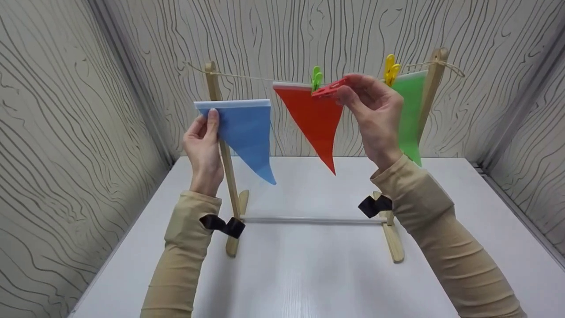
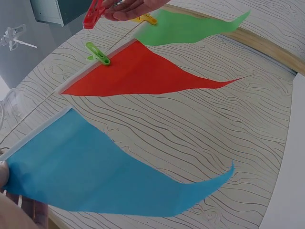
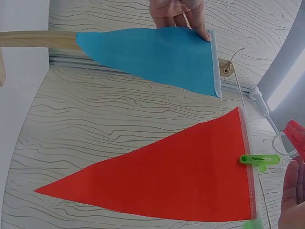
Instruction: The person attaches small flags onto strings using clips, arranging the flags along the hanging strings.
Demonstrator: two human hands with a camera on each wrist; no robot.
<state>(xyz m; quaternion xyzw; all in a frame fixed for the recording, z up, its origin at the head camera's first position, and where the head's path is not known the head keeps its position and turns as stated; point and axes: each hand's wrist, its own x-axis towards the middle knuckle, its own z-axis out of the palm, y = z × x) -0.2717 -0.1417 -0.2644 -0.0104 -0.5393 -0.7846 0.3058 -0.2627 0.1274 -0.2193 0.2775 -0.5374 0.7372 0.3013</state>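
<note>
My left hand pinches a blue pennant by its white-edged top, near the left corner, in front of the left wooden post. The pennant's tip hangs down to the right. Between thumb and fingers of my right hand is a red clothespin, held in front of the string's middle. A red pennant hangs there from a green clothespin. Behind the right hand, a green pennant hangs under a yellow clothespin, partly hidden by the hand.
The string runs between a left wooden post and a right wooden post. A pale rod joins their feet on the white table. Wood-grain panels enclose the back and sides.
</note>
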